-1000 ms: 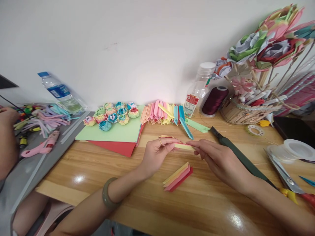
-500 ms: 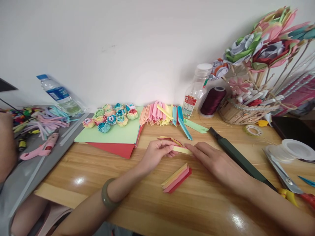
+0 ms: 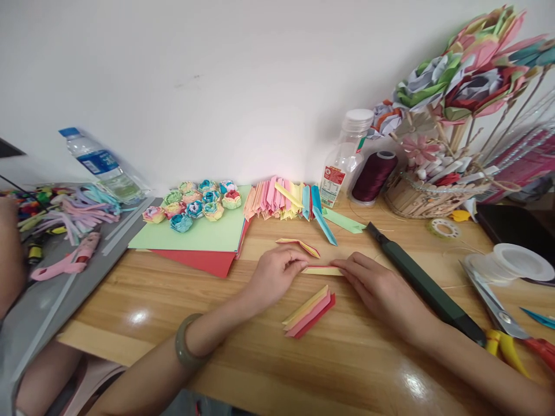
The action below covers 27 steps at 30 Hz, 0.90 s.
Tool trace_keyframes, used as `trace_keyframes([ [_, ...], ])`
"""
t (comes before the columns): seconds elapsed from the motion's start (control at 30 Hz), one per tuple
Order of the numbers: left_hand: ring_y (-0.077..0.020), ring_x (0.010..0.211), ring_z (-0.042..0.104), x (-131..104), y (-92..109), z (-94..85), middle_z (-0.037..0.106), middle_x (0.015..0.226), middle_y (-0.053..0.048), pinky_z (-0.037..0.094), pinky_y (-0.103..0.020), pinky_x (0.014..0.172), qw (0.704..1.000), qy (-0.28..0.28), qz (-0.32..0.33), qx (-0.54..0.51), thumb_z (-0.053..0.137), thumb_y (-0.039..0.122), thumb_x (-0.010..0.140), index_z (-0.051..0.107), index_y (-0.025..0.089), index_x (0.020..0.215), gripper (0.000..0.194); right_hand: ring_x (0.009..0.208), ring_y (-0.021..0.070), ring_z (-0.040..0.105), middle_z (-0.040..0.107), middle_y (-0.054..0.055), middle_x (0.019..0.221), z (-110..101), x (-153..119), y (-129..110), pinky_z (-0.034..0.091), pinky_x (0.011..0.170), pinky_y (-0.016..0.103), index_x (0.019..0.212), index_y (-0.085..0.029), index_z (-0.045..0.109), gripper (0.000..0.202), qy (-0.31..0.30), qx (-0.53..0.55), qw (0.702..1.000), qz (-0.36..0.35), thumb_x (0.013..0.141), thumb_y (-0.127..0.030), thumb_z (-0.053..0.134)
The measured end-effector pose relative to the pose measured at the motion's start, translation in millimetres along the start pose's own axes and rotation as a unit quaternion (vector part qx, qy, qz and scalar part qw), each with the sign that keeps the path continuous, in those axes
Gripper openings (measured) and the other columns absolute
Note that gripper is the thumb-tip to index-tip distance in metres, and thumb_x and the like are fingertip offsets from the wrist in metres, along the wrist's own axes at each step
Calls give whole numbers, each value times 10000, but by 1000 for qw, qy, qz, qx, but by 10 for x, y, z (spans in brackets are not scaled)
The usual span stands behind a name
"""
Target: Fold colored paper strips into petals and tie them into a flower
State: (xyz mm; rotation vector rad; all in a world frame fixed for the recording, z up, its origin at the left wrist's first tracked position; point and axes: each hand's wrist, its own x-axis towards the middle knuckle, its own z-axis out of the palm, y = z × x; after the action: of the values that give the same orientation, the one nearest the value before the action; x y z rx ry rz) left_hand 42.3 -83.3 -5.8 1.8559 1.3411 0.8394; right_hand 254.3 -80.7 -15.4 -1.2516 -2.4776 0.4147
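Note:
A narrow folded paper strip (image 3: 321,270), pale yellow with a red edge, is stretched level between my two hands. My left hand (image 3: 277,273) pinches its left end between thumb and fingers. At the other end, the fingers of my right hand (image 3: 373,286) close on the strip; the thumb is hidden. Just behind lies another folded yellow-and-red strip (image 3: 299,245), bent along its length. Nearer to me, yellow, pink and red folded strips (image 3: 309,312) rest slanted together on the wooden table (image 3: 243,335).
Paper flowers (image 3: 194,209) sit on green paper (image 3: 203,240) at back left. Behind my hands stands a row of folded papers (image 3: 277,199). To the right are a plastic bottle (image 3: 344,156), a thread spool (image 3: 373,178), a dark green tool (image 3: 425,283) and scissors (image 3: 498,312).
My hands have drawn slightly apart along the strip, showing more of it. It now lies level with its red edge up. The bent strip behind is more exposed.

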Motion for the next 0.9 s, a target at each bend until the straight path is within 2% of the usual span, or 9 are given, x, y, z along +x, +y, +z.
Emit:
trace_keyframes([
  [0.07, -144, 871, 570, 11, 31, -29, 655, 917, -26, 415, -257, 794, 1000, 19, 16, 11, 460, 219, 813, 647, 191, 832, 190, 836, 193, 562, 588, 78, 898, 6, -5, -6, 469, 720, 330, 1045, -171, 562, 276, 1, -22, 1000, -1, 895, -210, 334],
  [0.13, -135, 800, 569, 3, 93, -62, 654, 887, -19, 418, -248, 733, 999, 4, 13, 34, 446, 241, 820, 637, 193, 826, 197, 872, 206, 544, 589, 80, 910, 1, -3, -12, 459, 740, 349, 1019, -172, 572, 268, 10, -49, 999, 0, 896, -233, 342],
  [0.23, -124, 636, 539, -64, 230, -97, 643, 788, -7, 403, -254, 635, 992, -61, -17, 108, 481, 334, 791, 601, 187, 825, 193, 864, 209, 529, 581, 86, 913, -11, 7, -11, 457, 723, 351, 968, -176, 603, 264, 32, -72, 997, 2, 890, -245, 361],
  [0.33, -189, 732, 549, -161, 338, -101, 618, 843, -29, 402, -290, 635, 971, -137, -30, 193, 595, 509, 646, 537, 181, 869, 400, 842, 207, 523, 582, 92, 891, -20, 18, -1, 458, 715, 355, 957, -167, 614, 264, 37, -75, 996, -11, 885, -238, 369],
  [0.4, -225, 802, 547, -206, 355, -94, 602, 910, -48, 407, -314, 656, 957, -178, -31, 226, 627, 533, 597, 513, 181, 891, 472, 841, 207, 524, 589, 91, 877, -23, 24, 9, 457, 724, 360, 963, -161, 614, 263, 31, -68, 997, -18, 885, -229, 372],
  [0.47, -247, 873, 537, -223, 338, -85, 585, 969, -67, 407, -331, 696, 949, -198, -25, 246, 638, 507, 603, 507, 177, 885, 454, 840, 207, 527, 595, 89, 868, -24, 27, 18, 456, 731, 362, 960, -157, 617, 261, 29, -61, 998, -18, 883, -223, 377],
  [0.63, -253, 994, 502, -202, 281, -75, 571, 1026, -90, 387, -325, 772, 946, -208, 23, 249, 576, 384, 712, 514, 172, 777, 231, 822, 200, 538, 604, 82, 851, -16, 23, 35, 461, 714, 353, 961, -169, 626, 255, 42, -51, 998, -20, 877, -219, 390],
  [0.8, -184, 780, 536, -193, 272, -67, 583, 793, -20, 371, -259, 646, 944, -210, 22, 256, 539, 305, 743, 492, 185, 724, 130, 820, 198, 542, 604, 80, 851, 1, 19, 41, 463, 705, 345, 958, -175, 632, 258, 44, -49, 998, -16, 877, -224, 393],
  [0.9, -157, 708, 516, -196, 263, -56, 557, 731, 1, 351, -241, 600, 944, -210, 21, 254, 534, 267, 742, 470, 184, 696, 114, 823, 197, 543, 603, 78, 856, 4, 18, 38, 464, 704, 343, 961, -176, 632, 259, 41, -47, 998, -10, 880, -225, 391],
])
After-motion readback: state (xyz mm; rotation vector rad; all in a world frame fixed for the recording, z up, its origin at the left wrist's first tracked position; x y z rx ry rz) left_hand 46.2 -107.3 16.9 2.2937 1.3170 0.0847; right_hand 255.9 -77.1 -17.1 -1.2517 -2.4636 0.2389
